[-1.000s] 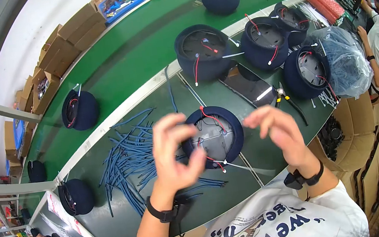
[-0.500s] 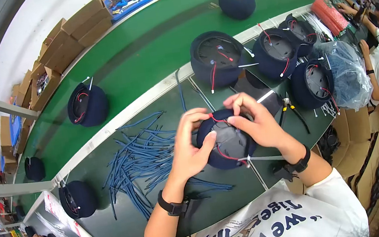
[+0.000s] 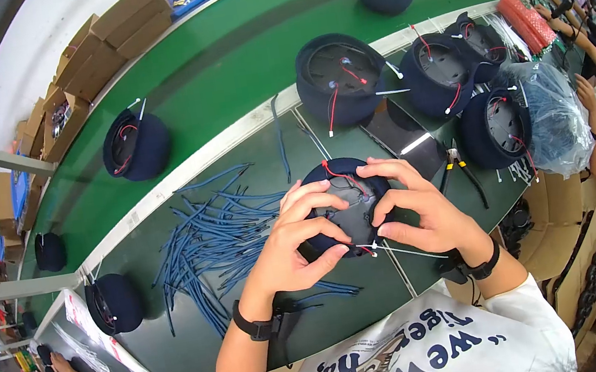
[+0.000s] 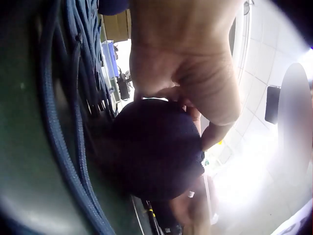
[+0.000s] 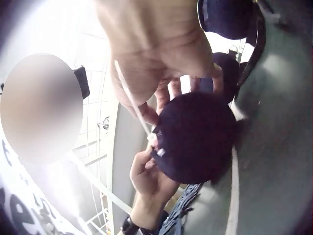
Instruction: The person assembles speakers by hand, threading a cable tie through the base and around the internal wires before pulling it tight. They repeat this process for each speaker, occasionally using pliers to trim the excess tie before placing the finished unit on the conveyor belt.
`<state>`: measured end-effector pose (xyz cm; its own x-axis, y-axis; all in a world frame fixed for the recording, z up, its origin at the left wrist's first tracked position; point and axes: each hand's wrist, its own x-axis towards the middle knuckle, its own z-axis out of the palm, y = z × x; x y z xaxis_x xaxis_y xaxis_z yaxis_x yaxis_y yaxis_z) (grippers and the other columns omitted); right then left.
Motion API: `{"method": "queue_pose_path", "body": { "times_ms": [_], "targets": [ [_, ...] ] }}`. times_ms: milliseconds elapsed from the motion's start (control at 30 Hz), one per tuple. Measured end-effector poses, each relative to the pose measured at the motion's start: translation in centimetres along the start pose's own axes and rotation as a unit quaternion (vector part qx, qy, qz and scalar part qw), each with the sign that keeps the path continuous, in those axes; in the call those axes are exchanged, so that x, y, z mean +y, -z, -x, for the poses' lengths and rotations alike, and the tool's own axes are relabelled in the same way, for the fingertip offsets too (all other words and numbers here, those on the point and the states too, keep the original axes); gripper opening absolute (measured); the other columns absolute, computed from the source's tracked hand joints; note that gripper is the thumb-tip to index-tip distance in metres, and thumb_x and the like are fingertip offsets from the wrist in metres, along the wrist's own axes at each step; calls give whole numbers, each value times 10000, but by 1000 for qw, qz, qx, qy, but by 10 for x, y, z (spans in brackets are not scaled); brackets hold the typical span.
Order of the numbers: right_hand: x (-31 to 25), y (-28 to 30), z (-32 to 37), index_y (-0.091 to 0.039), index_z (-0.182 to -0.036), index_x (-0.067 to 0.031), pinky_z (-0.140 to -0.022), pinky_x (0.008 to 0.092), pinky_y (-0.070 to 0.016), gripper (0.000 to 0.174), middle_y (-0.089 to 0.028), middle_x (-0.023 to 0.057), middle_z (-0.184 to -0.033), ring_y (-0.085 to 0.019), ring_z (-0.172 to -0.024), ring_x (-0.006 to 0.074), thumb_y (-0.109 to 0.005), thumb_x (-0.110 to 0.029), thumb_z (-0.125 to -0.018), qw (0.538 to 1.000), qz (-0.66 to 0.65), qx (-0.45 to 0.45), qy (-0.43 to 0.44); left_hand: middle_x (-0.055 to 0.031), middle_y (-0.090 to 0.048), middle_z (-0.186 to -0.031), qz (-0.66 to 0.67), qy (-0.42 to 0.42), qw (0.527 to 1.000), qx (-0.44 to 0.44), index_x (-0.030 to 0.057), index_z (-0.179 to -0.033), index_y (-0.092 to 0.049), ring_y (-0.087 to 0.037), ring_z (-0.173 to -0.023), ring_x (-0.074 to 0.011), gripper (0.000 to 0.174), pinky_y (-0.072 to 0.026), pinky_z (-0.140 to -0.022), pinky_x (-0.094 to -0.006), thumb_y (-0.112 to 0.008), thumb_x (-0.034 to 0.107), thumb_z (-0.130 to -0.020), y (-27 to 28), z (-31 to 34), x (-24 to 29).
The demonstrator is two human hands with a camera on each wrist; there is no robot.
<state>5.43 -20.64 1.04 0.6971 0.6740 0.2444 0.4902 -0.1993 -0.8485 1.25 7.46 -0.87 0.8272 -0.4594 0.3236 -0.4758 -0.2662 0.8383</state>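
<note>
A round dark-blue fabric-covered shell stands on the green bench with its hollow side up. Inside is a grey plate with red wires, and a white cable tie sticks out at its near edge. My left hand grips the shell's left side, fingers bent over the rim and thumb low at the near edge. From the right, my right hand holds the opposite rim with curled fingers. In both wrist views the shell's smooth underside hides most of the fingertips.
Loose blue cords spread left of the shell. Pliers, a black glossy panel and several similar shells stand to the right and behind. A plastic bag lies far right; a green conveyor runs along the back.
Both hands came down from above the shell onto its far rim, then slid round to its left and right sides. The head view has shifted slightly.
</note>
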Motion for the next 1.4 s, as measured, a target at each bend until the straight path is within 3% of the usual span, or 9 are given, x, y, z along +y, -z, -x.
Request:
{"method": "queue_pose_path", "body": {
  "times_ms": [200, 300, 533, 733, 867, 1133, 1267, 1333, 1400],
  "targets": [
    [-6, -27, -4, -670, -920, -119, -1143, 524, -341, 175, -497, 181, -1490, -441, -1349, 403, -722, -79, -758, 996, 30, 69, -50, -168, -615, -1414, 10, 75, 977, 200, 91, -864, -659, -450, -1455, -472, 182, -309, -1213, -588, -795, 55, -749, -42, -4, 0],
    [-8, -38, -6, -671, -1017, -111, -1144, 512, -340, 269, -472, 186, -1463, -448, -1341, 399, -670, -66, -752, 991, 61, 101, -67, -180, -589, -1437, 14, 66, 982, 176, 73, -1030, -669, -437, -1477, -419, 216, -296, -1236, -562, -759, 76, -834, -40, -3, 2],
    [17, -43, -11, -609, -1372, -68, -1213, 460, -346, 425, -467, 210, -1526, -464, -1462, 375, -587, -37, -949, 955, -220, 186, -73, -180, -412, -1604, 149, 113, 970, 154, 79, -1375, -552, -414, -1507, -326, 482, -345, -1231, -467, -647, 25, -906, -15, 5, -19],
    [7, -45, -18, -589, -1412, -53, -1225, 446, -343, 539, -500, 215, -1492, -488, -1441, 384, -520, 33, -885, 985, -53, 152, -64, -202, -427, -1587, 127, 87, 975, 159, 56, -1409, -497, -413, -1518, -342, 569, -301, -1263, -471, -538, -44, -850, -31, 0, -23],
    [8, -39, -22, -612, -1373, -34, -1218, 442, -356, 522, -543, 213, -1456, -512, -1422, 366, -503, 43, -868, 984, -47, 162, -60, -199, -537, -1552, -204, 29, 976, 77, 50, -1176, -714, -459, -1471, -409, 262, -376, -1207, -513, -734, 118, -924, -4, 1, 8],
    [15, -25, -35, -590, -1395, -36, -1124, 374, -425, 416, -582, 150, -1409, -567, -1342, 284, -568, -11, -980, 975, -55, 190, -101, -78, -681, -1152, -386, 184, 902, 60, 83, -1043, -779, -627, -1071, -325, 193, -483, -931, -428, -818, 127, -859, 73, 47, -23],
    [-9, 14, -20, -594, -1386, -24, -1099, 343, -433, 358, -632, 92, -1339, -590, -1273, 215, -583, -92, -1034, 947, -69, 293, -113, -67, -661, -1069, -382, 140, 912, 51, 78, -979, -762, -614, -1028, -303, 151, -466, -917, -423, -821, 87, -840, 83, 53, -29],
    [-31, 23, -1, -613, -1286, 2, -1028, 313, -449, 278, -646, 106, -1266, -604, -1161, 179, -545, -104, -1039, 920, -89, 379, -39, -67, -653, -1043, -370, 127, 915, 103, 72, -957, -749, -607, -1028, -301, 153, -460, -921, -421, -828, 76, -826, 89, 52, -21],
    [-65, 21, 18, -626, -1126, -2, -706, 256, -435, 207, -651, 83, -916, -558, -775, 134, -525, -165, -1048, 937, -102, 333, 15, -82, -691, -985, -357, 116, 916, 139, 43, -959, -724, -656, -984, -288, 125, -499, -895, -391, -798, 31, -859, 92, 47, -5]
  ]
}}
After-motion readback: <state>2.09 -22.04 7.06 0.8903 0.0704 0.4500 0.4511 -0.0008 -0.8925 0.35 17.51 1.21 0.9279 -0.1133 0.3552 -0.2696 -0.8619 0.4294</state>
